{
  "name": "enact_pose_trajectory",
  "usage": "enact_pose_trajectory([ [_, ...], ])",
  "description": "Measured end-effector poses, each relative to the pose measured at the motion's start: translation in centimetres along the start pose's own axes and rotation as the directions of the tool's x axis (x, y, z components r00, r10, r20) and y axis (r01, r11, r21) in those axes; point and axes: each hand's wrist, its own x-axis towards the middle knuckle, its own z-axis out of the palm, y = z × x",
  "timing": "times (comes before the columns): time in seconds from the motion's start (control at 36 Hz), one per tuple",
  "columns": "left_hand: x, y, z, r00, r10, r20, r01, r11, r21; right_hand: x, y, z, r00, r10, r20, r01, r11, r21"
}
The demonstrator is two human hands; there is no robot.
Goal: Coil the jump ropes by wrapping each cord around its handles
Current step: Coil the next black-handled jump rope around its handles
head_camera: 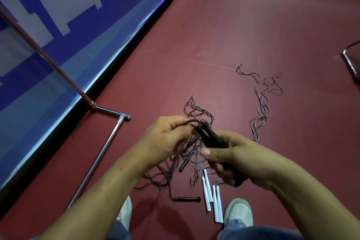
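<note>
above the red floor (253, 15), in the middle of the view, the right hand (235, 159) grips a pair of black handles (211, 138) held side by side, with fingers and thumb curled round their lower part; the upper ends point up and left toward the left hand (165, 136). the left hand pinches a thin dark cord (191, 122) between thumb and fingers, just beside the handle tips. whether any turn of cord lies round the handles cannot be told

below the hands a loose tangle of cords (196, 110) lies on the floor. a second run of cord (262, 107) snakes away to the right, apart from the tangle. one loose black handle (186, 199) lies flat near the lower edge of the tangle, and another (184, 164) lies tilted inside it. four white handles (208, 194) lie in two pairs between two pale shoes (238, 210)

to the left a chrome stand (101, 154) rests on the floor beside a blue banner (58, 25)
</note>
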Motion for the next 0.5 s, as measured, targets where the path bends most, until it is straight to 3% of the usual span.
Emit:
enact_pose_trajectory([
  [0.14,-0.3,0.3,-0.9,0.998,-0.025,0.066,0.027,0.999,-0.020,-0.1,0.0,0.1,1.000,0.001,-0.017,-0.002,1.000,-0.017],
  [0.31,-0.5,1.3,-0.1,0.994,-0.092,0.052,0.098,0.985,-0.144,1.1,0.3,1.0,0.966,-0.101,-0.237,0.126,0.988,0.090],
  [0.42,-0.6,1.3,0.4,0.992,-0.116,0.045,0.120,0.988,-0.095,1.7,0.3,1.8,0.927,-0.121,-0.356,0.171,0.979,0.110],
  [0.5,-1.0,1.2,1.9,0.977,-0.172,0.127,0.178,0.983,-0.034,2.3,-0.1,1.4,0.879,-0.113,-0.463,0.181,0.978,0.104],
])
